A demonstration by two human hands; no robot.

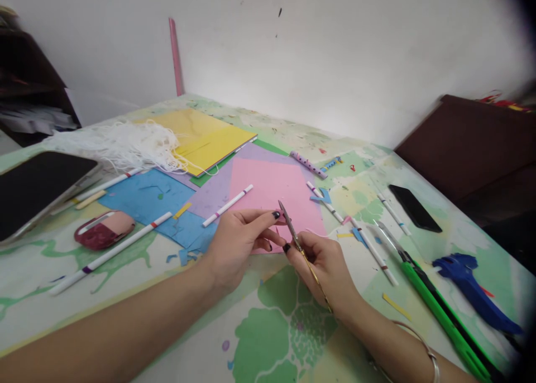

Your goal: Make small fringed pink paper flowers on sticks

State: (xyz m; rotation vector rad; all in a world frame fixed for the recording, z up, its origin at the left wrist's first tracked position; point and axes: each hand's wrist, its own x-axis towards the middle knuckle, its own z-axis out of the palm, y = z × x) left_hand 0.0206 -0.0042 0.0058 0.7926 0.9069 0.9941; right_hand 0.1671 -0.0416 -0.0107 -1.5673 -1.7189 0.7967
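My right hand (324, 266) is closed around a pair of scissors (292, 226) with gold-coloured handles, the slim blades pointing up and away. Close beside the blades, my left hand (237, 243) has thumb and index finger pinched together. Whatever lies between those fingertips is too small to make out. Both hands are over the near part of a pink sheet of paper (268, 182), which rests on a lilac sheet (209, 190). A white marker (228, 205) with a purple band lies just beyond my left hand.
To the left are white string (125, 145), a yellow pad (218, 140), blue sheets (142, 196), an earbud case (104, 229) and a dark tablet-like device (37, 187). On the right lie a green cutter (439, 305), a blue glue gun (473, 288), a black phone (414, 207) and several markers.
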